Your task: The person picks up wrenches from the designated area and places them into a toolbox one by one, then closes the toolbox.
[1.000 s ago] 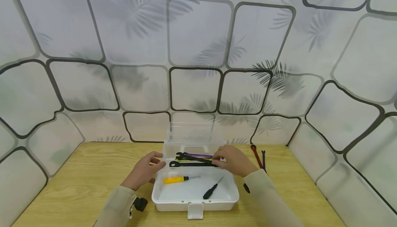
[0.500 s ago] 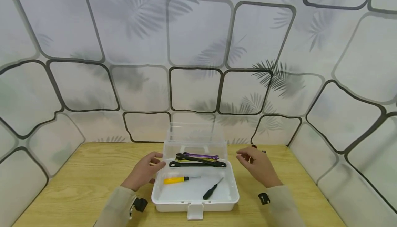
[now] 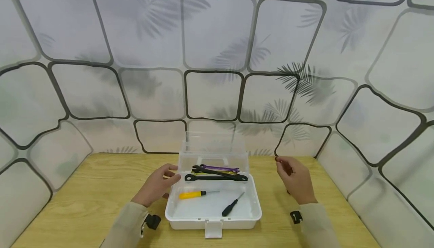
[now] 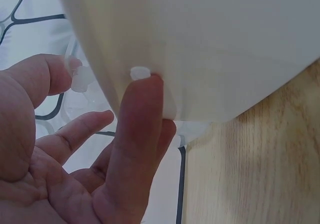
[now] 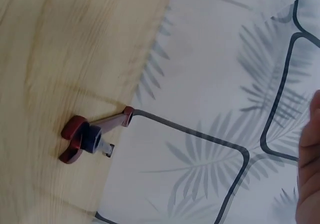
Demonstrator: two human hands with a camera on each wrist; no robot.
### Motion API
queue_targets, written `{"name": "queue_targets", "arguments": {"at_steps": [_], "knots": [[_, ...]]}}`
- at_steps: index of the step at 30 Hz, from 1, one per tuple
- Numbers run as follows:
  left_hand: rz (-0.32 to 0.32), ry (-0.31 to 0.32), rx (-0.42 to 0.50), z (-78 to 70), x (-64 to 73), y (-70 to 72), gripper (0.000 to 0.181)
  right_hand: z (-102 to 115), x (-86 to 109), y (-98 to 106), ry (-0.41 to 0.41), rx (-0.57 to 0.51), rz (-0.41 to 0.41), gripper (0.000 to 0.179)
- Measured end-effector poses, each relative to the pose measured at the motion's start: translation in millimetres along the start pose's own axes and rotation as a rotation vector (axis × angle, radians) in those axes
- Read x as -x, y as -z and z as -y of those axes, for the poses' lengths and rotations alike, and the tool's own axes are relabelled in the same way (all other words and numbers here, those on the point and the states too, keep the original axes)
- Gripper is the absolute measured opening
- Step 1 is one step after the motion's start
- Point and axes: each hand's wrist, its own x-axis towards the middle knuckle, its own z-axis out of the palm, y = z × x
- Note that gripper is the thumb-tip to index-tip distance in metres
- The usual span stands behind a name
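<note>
Your open white toolbox (image 3: 190, 224) sits centrally on the desk (image 3: 112, 195) and already holds black wrenches (image 3: 216, 178), a purple wrench (image 3: 222, 168), a yellow screwdriver (image 3: 190, 195) and a black screwdriver (image 3: 230, 207). Most visible tools seem to be in; left outside, far right, are a red wrench (image 5: 75, 126) and a dark blue wrench (image 5: 91, 136). Your left hand (image 3: 156, 186) steadies the box's side, fingers spread. Your right hand (image 3: 298, 182) hovers by the red wrench, fingers loosely bent, apparently holding nothing.

Left grip (image 3: 155, 184) and right grip (image 3: 297, 179) sit well apart, loosely curled.
</note>
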Motion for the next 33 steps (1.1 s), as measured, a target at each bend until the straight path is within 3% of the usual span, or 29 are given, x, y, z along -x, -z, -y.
{"name": "queue_targets", "arguments": {"at_steps": [7,13,24,33], "knots": [[-0.001,-0.001,-0.002,-0.1,-0.4,0.8,0.043,-3.8,0.5,-1.4,-0.085,0.14,0.077,0.011],[0.003,-0.003,0.003,1.6,-1.8,0.7,0.045,-5.1,2.5,2.3,-0.198,0.173,0.083,0.013],[0.0,-0.004,0.002,3.3,-2.2,0.1,0.043,-9.1,6.3,3.9,-0.28,0.223,0.07,0.014],[-0.009,-0.008,-0.003,3.2,-2.0,-0.6,0.042,-18.7,11.3,10.4,-0.431,0.28,0.171,0.022]]}}
